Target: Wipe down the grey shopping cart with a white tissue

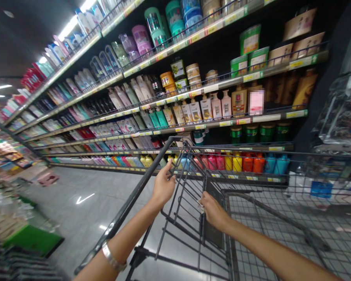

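Observation:
A dark metal shopping cart [178, 218] stands in front of me, turned at a slant, its long handle bar [125, 205] running along the left. My left hand [164, 182] is over the wire bars beside the handle, index finger stretched upward and thumb held apart from it; nothing shows in its grasp. Further right, my right hand [212, 210] is closed at the dark panel [215, 226] inside the cart frame. Its fingers are curled near a small pale bit, and what they grip is too small to make out. A silver bracelet [112, 255] circles my left wrist.
Long store shelves [169, 125] of bottles and jars run along the far side. Colourful bottles [212, 160] line the bottom shelf behind the cart. Plastic-wrapped goods [345, 109] hang at the right. A green-edged display [32, 238] stands at the left on the grey floor [105, 187].

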The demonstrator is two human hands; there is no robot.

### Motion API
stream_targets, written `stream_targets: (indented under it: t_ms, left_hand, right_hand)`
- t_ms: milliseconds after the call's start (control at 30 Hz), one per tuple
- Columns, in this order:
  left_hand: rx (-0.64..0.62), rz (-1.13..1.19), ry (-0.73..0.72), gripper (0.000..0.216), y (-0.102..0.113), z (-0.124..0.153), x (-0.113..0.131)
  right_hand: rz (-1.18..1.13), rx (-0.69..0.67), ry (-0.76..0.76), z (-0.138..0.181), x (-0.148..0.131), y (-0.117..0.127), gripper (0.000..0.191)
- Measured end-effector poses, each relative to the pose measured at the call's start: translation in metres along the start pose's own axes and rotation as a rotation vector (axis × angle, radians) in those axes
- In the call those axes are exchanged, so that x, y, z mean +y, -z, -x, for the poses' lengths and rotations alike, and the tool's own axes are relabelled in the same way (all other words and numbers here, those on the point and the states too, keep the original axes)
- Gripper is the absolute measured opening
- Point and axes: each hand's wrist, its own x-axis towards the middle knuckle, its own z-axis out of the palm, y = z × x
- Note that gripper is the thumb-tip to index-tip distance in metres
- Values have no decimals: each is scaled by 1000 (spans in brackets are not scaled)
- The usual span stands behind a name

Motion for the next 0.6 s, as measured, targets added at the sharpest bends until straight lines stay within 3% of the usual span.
stream_targets:
  t_ms: [367,500,600]
  left_hand:
    - [100,-79,-20,64,12,1,-9]
    - [118,-131,-25,66,15,0,-9]
    - [128,-166,-29,67,16,1,-8]
  right_hand:
    - [-150,-10,60,-15,0,-5,32]
    - [-222,40,-38,-22,-4,-10,26]
    - [-317,130,-278,-30,-13,-12,21]
